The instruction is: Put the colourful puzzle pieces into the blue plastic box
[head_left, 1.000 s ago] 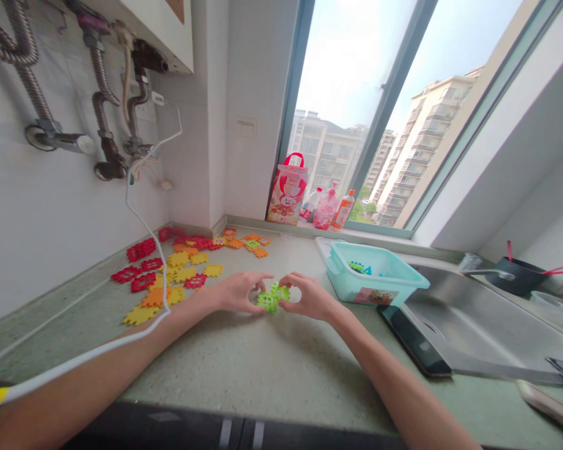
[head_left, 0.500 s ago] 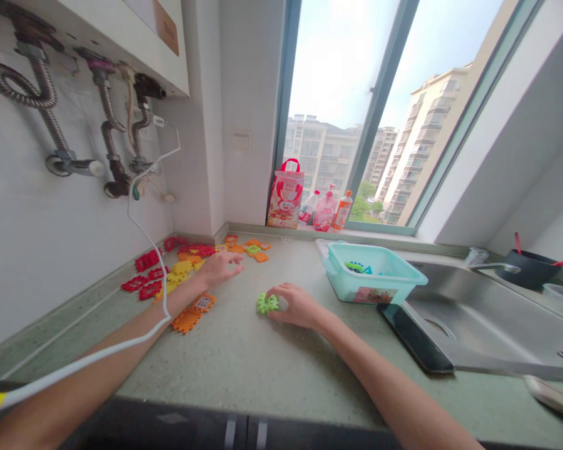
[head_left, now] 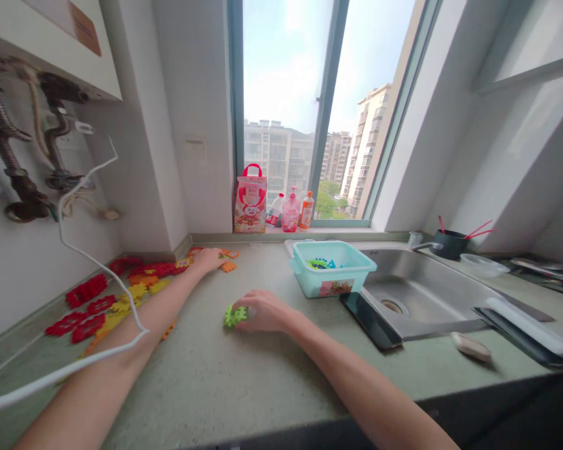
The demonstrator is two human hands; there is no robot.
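My right hand (head_left: 265, 310) has its thumb and fingers closed round a light green interlocking toy piece (head_left: 233, 317), low over the counter. Further off, my left hand (head_left: 209, 259) reaches among orange interlocking pieces (head_left: 228, 267) near the back wall. Its fingertips are at a small green and orange cluster (head_left: 224, 254), too small and blurred to show a grip. Beside and beneath my left forearm lie yellow pieces (head_left: 130, 300) and red pieces (head_left: 87, 290). More green and blue pieces (head_left: 323, 264) lie in the turquoise basket (head_left: 335, 249).
A white cable (head_left: 94, 275) hangs across my left forearm. Right of the basket lies a black phone (head_left: 370, 322), beside the steel sink (head_left: 426, 290). A soap-like bar (head_left: 470, 347) rests at the front edge. Bottles (head_left: 291, 212) and a pink bag (head_left: 251, 203) stand on the sill.
The view has swung to the right. My left hand has moved further out, onto the orange and green pieces at the back. My right hand still holds the green piece.
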